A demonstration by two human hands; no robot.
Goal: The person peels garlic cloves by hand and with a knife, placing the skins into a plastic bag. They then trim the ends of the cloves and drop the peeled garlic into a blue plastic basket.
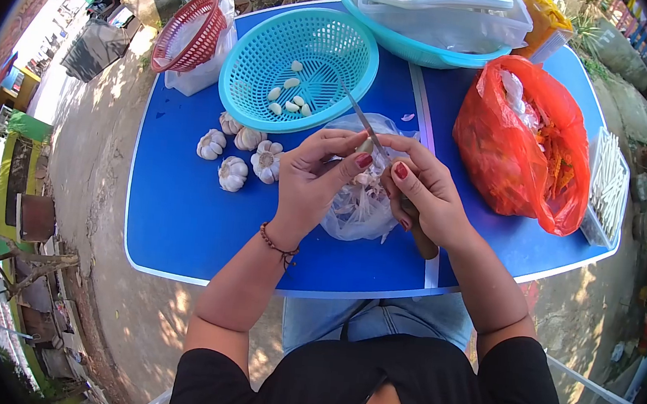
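Clove at mid-frame: I see the left hand pinching it while the right hand grips the knife, blade at the clove. Beneath them I make out a clear bag; bulbs lie left of centre, and farther, at upper left, a basket holds peeled cloves.

Soft, even daylight covers the surface, whose near edge bows under the wide lens. Over it, the left hand and right hand look sharp. Dappled sun and shade mottle the ground left of the surface; farther left, a pale strip is overexposed, its detail probably lost. Curved black vignetting surrounds everything.
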